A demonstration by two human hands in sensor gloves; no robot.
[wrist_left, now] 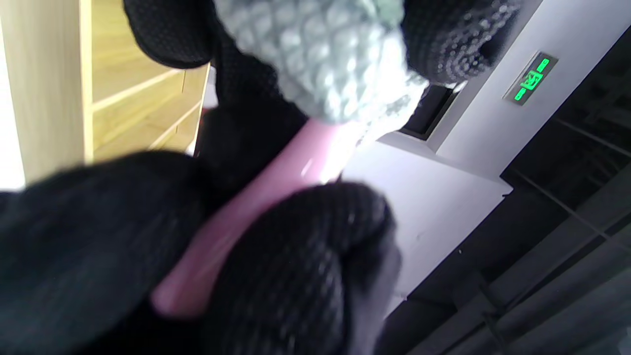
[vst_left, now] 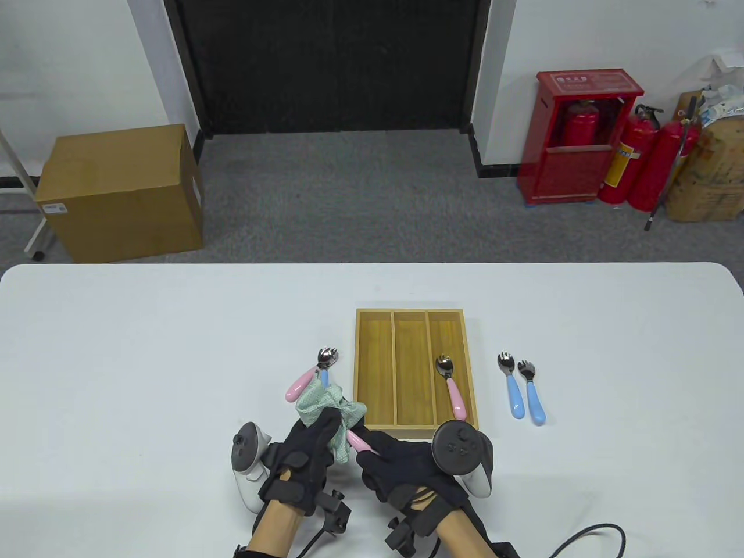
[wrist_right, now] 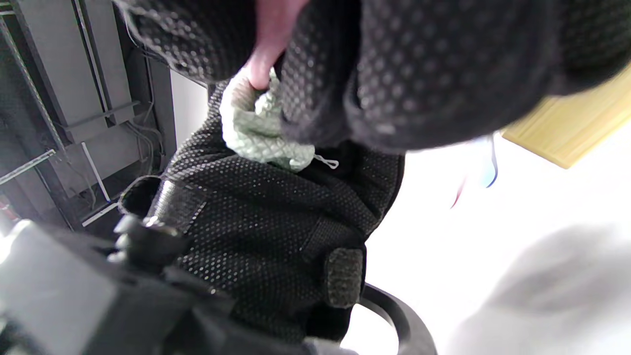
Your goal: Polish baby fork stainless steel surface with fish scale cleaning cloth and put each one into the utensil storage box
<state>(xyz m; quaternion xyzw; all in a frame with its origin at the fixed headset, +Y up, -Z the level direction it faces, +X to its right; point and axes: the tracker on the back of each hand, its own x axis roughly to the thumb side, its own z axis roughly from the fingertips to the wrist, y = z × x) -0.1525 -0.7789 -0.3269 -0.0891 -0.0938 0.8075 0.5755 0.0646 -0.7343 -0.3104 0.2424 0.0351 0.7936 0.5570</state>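
Hands meet at the near edge of the white bench (vst_left: 145, 349), both in black dotted gloves with a tracker on the back. The left hand (vst_left: 302, 459) has its fingers curled round a bunched, pale green fish scale cloth (vst_left: 325, 410), and the cloth is wrapped over the upper part of a pink-handled fork (vst_left: 361, 443). The right hand (vst_left: 407, 471) pinches that fork's pink handle between thumb and fingers; the left wrist view shows the handle running out from under the cloth into the black glove, and the fork's steel head is hidden by the cloth.

Just beyond the left hand's fingertips lies another pink-handled fork (vst_left: 311, 375) on the bench, its steel head pointing away, and a bit of blue handle shows beside it under the cloth's edge; what that blue piece belongs to I cannot tell.

Directly ahead of the right hand sits the wooden utensil storage box (vst_left: 363, 372) with three long compartments. One pink-handled fork (vst_left: 450, 386) lies in the compartment on the right hand's side, head away from the person.

To the right of the box, apart from it, two blue-handled forks (vst_left: 520, 386) lie side by side on the bench.

Past the bench are grey carpet, a cardboard carton (vst_left: 119, 192) on the left and a red extinguisher cabinet (vst_left: 575, 139) on the right.
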